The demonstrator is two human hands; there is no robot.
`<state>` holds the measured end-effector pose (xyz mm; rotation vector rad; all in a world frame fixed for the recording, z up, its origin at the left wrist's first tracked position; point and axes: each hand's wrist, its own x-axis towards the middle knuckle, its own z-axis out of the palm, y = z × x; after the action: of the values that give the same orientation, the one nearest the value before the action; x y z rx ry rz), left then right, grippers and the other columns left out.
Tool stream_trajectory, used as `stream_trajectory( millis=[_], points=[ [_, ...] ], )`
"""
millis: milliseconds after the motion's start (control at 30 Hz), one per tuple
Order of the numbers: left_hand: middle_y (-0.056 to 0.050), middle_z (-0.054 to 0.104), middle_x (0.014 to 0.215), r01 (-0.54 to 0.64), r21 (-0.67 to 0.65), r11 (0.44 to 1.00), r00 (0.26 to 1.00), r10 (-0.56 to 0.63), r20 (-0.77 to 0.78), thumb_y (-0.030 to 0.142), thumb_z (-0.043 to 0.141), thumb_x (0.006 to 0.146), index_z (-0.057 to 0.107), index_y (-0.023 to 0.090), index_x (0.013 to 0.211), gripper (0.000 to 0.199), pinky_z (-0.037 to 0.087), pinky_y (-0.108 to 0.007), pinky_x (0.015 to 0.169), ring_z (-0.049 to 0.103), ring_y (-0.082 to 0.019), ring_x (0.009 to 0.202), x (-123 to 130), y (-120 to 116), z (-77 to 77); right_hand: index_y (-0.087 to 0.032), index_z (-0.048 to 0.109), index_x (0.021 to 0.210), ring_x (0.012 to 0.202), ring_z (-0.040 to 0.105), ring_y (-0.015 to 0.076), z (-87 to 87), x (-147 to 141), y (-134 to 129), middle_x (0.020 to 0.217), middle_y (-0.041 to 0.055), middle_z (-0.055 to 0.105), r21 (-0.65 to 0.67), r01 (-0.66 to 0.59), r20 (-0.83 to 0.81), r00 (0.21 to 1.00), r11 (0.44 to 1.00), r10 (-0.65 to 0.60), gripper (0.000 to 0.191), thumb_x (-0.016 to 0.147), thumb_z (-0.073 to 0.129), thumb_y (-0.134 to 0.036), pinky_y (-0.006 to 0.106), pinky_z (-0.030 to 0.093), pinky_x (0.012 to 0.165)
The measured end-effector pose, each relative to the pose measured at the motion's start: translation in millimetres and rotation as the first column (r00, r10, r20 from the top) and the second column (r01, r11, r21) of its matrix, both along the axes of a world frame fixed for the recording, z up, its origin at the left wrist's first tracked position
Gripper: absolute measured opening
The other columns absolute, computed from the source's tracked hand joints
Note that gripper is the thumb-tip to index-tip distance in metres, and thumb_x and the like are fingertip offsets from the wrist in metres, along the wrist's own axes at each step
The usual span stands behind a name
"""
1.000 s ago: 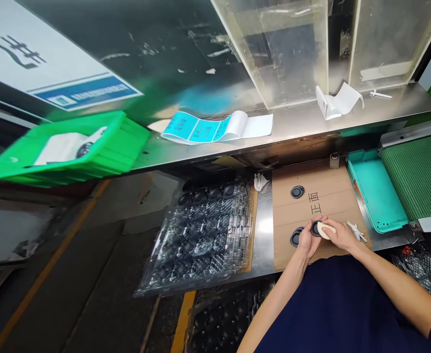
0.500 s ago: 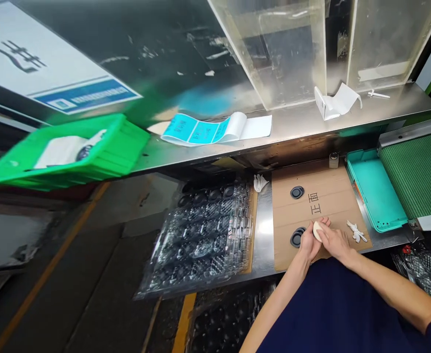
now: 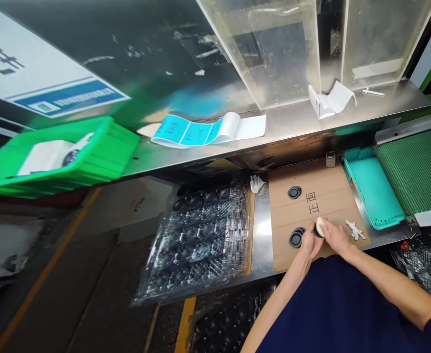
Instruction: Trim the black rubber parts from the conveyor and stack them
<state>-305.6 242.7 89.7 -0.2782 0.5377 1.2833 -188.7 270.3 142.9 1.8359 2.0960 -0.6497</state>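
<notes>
Both hands meet over the lower part of a brown cardboard sheet. My left hand is closed on a dark round part, seen mostly edge-on. A cream-coloured pad is pinched in my right hand and lies against that part. Just left of my left hand, overlapping black rings rest on the cardboard. Higher up on the sheet is another set of black rings.
Clear plastic trays are stacked left of the cardboard. A teal tray and green conveyor belt lie to the right. Crumpled white material sits near my right hand. The shelf above holds a label strip and green bin.
The cream pad has turned and shifted slightly right with my right hand, and the dark part in my left hand now shows. The whole view has shifted slightly.
</notes>
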Motion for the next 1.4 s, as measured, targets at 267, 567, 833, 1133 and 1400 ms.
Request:
stream_trajectory(
  millis=[267,567,833,1133,1400],
  points=[
    [-0.016,0.06,0.134,0.005,-0.01,1.0,0.999,-0.005,0.031,0.037,0.044,0.105,0.068,0.009,0.115,0.039,0.044,-0.037,0.113,0.06,-0.022,0.122,3.1,1.4,-6.2,-0.041,0.029,0.16,0.092,0.048,-0.001,1.7,-9.1,-1.9,0.117,0.0087,0.05,-0.007,0.005,-0.023,1.0,1.0,-0.005,0.064,0.101,0.017,-0.064,0.018,0.044,0.108],
    [-0.02,0.051,0.144,0.038,0.006,0.999,0.999,-0.038,0.002,0.037,0.049,0.102,0.063,0.007,0.117,0.036,0.048,-0.046,0.106,0.059,-0.03,0.124,-11.5,-5.7,-0.4,-0.035,0.042,0.155,0.087,0.041,-0.0055,-13.4,22.3,45.6,0.116,0.0072,0.05,0.181,0.254,-0.118,0.965,0.95,-0.235,0.068,0.099,0.023,-0.068,0.006,0.041,0.102],
    [-0.022,0.044,0.15,0.064,0.067,0.996,0.98,-0.076,0.182,0.025,0.046,0.092,0.057,0.005,0.13,0.044,0.048,-0.051,0.102,0.046,-0.038,0.138,-40.5,-12.5,18.8,-0.029,0.054,0.147,0.111,0.046,-0.0056,-62.2,50.7,30.4,0.132,0.0024,0.043,-0.016,0.207,-0.312,0.928,0.978,-0.202,0.061,0.098,0.034,-0.061,-0.002,0.038,0.098],
    [-0.015,0.061,0.132,-0.04,0.303,0.952,0.56,0.273,-0.782,0.021,0.089,0.067,0.059,0.016,0.132,0.072,0.041,-0.035,0.108,0.055,-0.027,0.127,-54.4,-21.7,75.6,-0.03,0.057,0.14,0.114,0.048,-0.005,-73.4,60.0,36.2,0.13,0.0005,0.044,-0.029,0.16,-0.325,0.932,0.987,-0.161,0.061,0.096,0.036,-0.067,0.003,0.038,0.103],
    [-0.015,0.064,0.128,0.074,0.544,0.836,-0.034,0.547,-0.836,0.023,0.092,0.062,0.055,0.014,0.14,0.087,0.04,-0.039,0.11,0.055,-0.028,0.123,-67.7,-24.6,106.8,-0.026,0.057,0.142,0.111,0.046,-0.0062,-71.5,58.1,37.5,0.131,0.002,0.043,-0.026,0.154,-0.302,0.941,0.988,-0.155,0.063,0.096,0.038,-0.063,-0.002,0.034,0.094]
  ],
)
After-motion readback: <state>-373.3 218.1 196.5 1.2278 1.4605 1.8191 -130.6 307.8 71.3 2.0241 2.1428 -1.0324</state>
